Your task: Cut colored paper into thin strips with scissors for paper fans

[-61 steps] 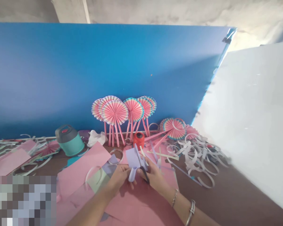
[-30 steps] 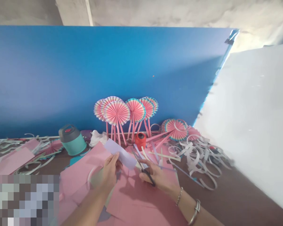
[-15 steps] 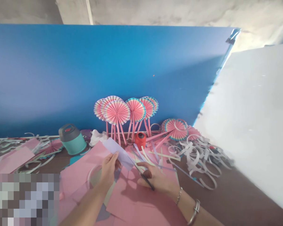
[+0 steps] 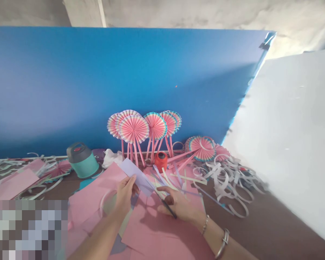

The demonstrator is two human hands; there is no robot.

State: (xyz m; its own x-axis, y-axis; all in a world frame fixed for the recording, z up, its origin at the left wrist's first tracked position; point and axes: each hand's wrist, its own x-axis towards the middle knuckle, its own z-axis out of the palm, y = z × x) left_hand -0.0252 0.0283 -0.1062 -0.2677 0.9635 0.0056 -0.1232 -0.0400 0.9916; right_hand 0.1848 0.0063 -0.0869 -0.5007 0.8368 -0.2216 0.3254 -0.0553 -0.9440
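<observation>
My left hand (image 4: 126, 190) pinches a lavender paper piece (image 4: 137, 174) between thumb and fingers, holding it tilted above pink sheets. My right hand (image 4: 178, 204) is closed around a slim dark tool (image 4: 168, 208) with a narrow blade-like end. That thin end meets the lower right edge of the lavender paper; the fingers cover part of the tool, and its exact kind is not plain. Below both hands lie overlapping pink paper sheets (image 4: 162, 234). Lavender and pale yellow paper strips (image 4: 176, 175) are scattered just beyond my right hand.
Several pink pleated paper fans (image 4: 134, 129) stand against the blue panel (image 4: 141, 72); others (image 4: 200, 148) lie to their right. A red spool-like object (image 4: 161, 161) and a teal-grey container (image 4: 83, 162) stand at the back. Curled white strips (image 4: 224, 180) pile up on the right, beside a white board (image 4: 295, 144).
Almost nothing differs. Both hands, the lavender paper and the dark tool keep their places; the whole view has shifted very slightly.
</observation>
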